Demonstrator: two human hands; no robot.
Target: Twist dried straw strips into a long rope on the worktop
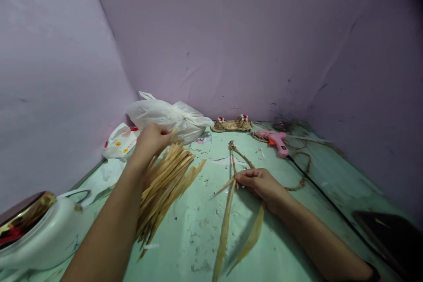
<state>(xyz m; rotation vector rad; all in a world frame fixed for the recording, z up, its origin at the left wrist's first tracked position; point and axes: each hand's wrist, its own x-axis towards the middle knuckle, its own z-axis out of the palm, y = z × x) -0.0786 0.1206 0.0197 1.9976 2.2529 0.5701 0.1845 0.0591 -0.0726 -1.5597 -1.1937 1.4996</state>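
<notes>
A bundle of dried, straw-coloured leaf strips (165, 189) lies on the green tabletop, left of centre. At its far end my left hand (153, 139) is closed in a pinch, with the pale tip of a strip (173, 131) showing at the fingers. My right hand (259, 183) pinches a thin twisted straw cord (233, 158) where it splits into loose strips. One broad loose strip (225, 229) trails toward me, and another (249, 238) hangs below the right wrist. The cord's knotted top (231, 144) rests on the table.
A white plastic bag (172, 116) and a printed packet (122, 141) stand back left. A woven straw piece with small flowers (231, 124) lies by the wall. A pink glue gun (277, 141) trails a black cable (325, 198). A white vessel (49, 238) is front left, a dark flat object (390, 233) right.
</notes>
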